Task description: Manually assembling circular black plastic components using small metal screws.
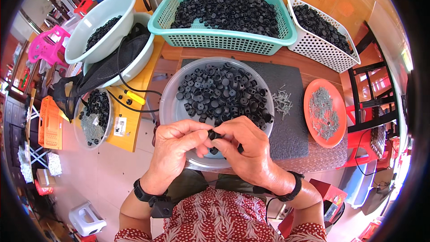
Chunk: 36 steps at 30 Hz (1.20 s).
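— What is being held?

— A small round black plastic part (214, 134), pinched between the fingertips of the left hand (177, 150) and the right hand (244, 150), just above the near rim of the wide clear plastic bowl (172, 107).

— Any more like it?

— A second black piece (240, 148) shows under the right fingers, perhaps the same kind; it is mostly hidden. The bowl holds a loose heap of black round plastic parts (224, 94), piled toward its far right side.

bowl (172, 103) before basket (286, 31), plate (309, 107) right of bowl
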### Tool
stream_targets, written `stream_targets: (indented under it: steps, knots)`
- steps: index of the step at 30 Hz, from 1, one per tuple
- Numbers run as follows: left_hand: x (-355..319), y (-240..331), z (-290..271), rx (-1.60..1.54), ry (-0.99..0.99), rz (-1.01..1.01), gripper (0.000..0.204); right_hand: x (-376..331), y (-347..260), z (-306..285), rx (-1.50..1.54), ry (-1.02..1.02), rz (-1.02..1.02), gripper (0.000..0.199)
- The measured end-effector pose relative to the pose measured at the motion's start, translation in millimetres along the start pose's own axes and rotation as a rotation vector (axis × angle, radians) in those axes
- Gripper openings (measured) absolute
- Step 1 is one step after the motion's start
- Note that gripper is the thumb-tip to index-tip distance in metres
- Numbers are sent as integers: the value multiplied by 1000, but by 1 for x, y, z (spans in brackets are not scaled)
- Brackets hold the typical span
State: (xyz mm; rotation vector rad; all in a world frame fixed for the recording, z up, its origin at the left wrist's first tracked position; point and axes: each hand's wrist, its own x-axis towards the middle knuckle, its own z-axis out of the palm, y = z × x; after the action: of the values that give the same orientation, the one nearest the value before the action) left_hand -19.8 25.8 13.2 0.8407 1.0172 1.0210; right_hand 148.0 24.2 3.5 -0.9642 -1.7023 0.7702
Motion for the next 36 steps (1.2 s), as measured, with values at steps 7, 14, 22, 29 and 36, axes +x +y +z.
stream_targets:
  steps: [7,14,22,29,36]
  knots:
    - [-2,-3,2,-8,-56,73,17,-6,0,-2,284,-18,277,20]
    - [-4,-3,10,-73,-55,90,14,-9,-6,1,616,55,369,21]
    - [-1,0,4,-21,-48,1,15,-4,-3,-3,242,-38,207,21]
    - [1,-5,1,-93,-30,20,15,7,-2,-4,57,-58,14,22]
    - [-2,1,-2,108,132,200,19,11,14,2,-126,-147,2,24]
